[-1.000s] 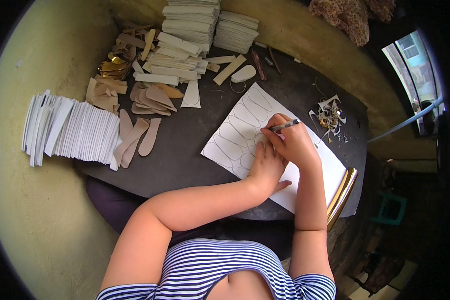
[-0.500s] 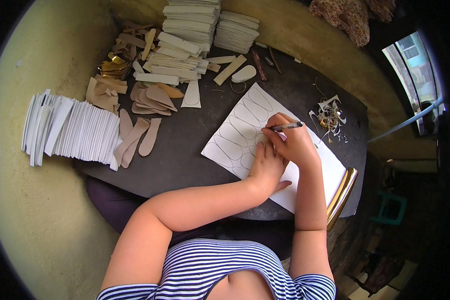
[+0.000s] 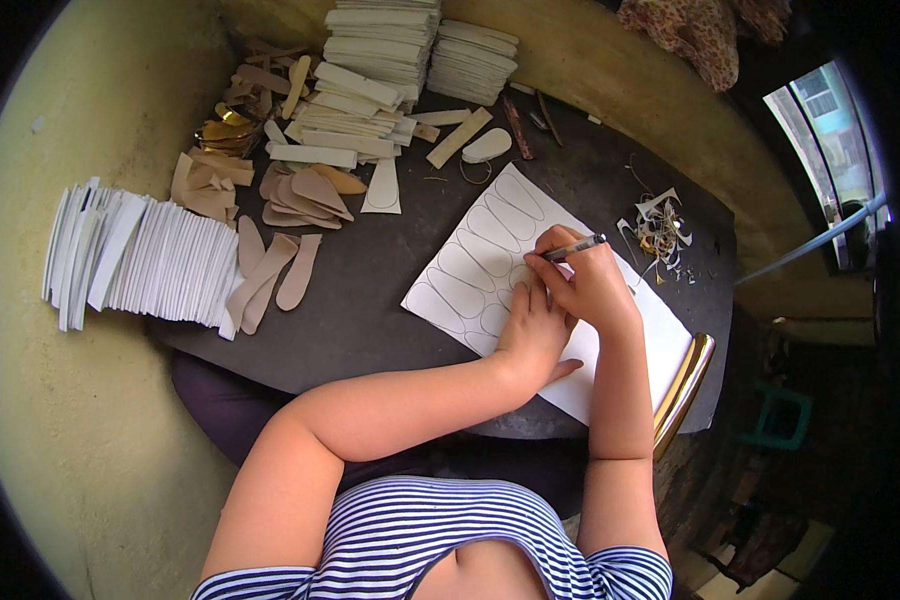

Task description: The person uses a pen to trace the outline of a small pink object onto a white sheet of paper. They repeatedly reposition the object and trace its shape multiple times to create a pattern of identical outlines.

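White sheet (image 3: 475, 265): right under the left hand (image 3: 534, 326), surely light, bendy; best held by its edges.
Pen (image 3: 590, 243): pinched low in the right hand (image 3: 590, 280), light and stiff by the look.
Left hand's hold: lying flat, clasping nothing that shows.
Gold roll (image 3: 683, 393): right of both hands, probably slippery.

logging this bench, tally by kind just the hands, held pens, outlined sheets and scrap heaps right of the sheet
Left hand and right hand: 2
Held pen: 1
Outlined white sheet: 1
Scrap heap: 1
Total: 5
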### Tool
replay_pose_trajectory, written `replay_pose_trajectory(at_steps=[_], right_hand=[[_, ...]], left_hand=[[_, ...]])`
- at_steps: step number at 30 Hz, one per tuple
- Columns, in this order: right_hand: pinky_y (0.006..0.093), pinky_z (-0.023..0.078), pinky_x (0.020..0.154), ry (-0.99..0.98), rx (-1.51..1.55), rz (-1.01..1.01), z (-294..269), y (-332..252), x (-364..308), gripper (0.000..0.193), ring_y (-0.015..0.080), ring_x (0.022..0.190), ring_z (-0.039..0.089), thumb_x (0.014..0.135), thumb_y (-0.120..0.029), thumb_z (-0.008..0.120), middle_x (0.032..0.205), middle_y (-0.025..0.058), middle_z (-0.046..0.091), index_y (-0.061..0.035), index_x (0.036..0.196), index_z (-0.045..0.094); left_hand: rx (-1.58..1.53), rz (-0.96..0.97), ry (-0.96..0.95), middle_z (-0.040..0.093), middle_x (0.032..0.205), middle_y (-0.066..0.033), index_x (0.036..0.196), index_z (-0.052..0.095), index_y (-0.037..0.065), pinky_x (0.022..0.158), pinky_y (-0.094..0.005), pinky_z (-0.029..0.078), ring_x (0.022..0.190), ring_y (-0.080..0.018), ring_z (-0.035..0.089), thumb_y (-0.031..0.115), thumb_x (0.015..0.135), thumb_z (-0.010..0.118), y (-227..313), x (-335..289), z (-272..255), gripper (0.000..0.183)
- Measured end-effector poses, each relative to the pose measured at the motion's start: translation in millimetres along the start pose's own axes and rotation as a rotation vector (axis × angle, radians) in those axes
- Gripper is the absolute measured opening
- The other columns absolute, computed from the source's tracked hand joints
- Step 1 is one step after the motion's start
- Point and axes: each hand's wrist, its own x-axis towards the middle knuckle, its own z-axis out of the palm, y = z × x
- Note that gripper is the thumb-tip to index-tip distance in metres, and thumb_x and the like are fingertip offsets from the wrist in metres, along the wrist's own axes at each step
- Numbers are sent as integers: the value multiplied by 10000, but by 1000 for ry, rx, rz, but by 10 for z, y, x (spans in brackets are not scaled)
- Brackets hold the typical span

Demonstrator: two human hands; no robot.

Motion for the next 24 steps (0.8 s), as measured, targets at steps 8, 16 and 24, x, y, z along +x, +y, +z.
replay_pose_trajectory(at_steps=[8,16,24], right_hand=[[318,513,637,44,26,-5,21,18,3,135,239,744,646,796,-45,694,834,106,622,5,856,584],[314,520,642,-10,2,-9,2,18,-16,135,229,735,646,796,-41,693,836,99,625,16,864,591],[311,518,642,43,55,10,22,6,12,117,238,733,654,793,-33,690,809,101,626,15,851,600]], left_hand=[[-15,2,29,408,1308,-268,1348,439,32,976,-454,325,1209,-430,381,631,770,586,-7,8,25,845],[-25,2,-40,414,1296,-257,1342,437,24,930,-426,347,1171,-406,402,627,772,590,-12,17,-30,844],[2,6,21,420,1288,-252,1338,435,11,923,-422,354,1162,-404,412,631,772,586,-16,8,5,853]])
